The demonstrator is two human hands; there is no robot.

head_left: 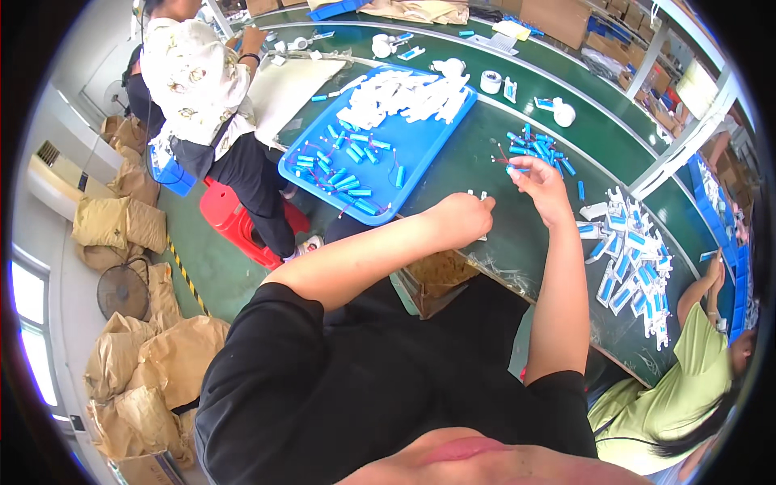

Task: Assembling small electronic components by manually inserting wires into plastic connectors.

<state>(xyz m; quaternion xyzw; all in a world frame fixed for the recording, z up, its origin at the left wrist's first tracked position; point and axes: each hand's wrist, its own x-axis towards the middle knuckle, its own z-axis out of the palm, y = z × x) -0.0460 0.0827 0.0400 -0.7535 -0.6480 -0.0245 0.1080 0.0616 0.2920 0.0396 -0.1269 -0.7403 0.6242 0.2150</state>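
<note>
My left hand [461, 220] is closed over the near side of the bench, gripping a narrow white plastic casing [483, 196] whose ends stick out past the fingers. To its right, my right hand [543, 192] pinches a small blue battery cell [511, 168] with thin red wires between thumb and fingertips. Just beyond that hand is a heap of blue wired cells [541, 147]. A pile of white casings fitted with blue cells [634, 263] spreads over the bench to the right.
A blue tray [424, 137] on the left holds white casings and blue cells. Along the curved green conveyor [602, 133] sit white round-headed units [563, 115]. Co-workers are at far left [194, 81] and lower right [671, 396]. A red stool [234, 222] and brown sacks [182, 356] stand on the left.
</note>
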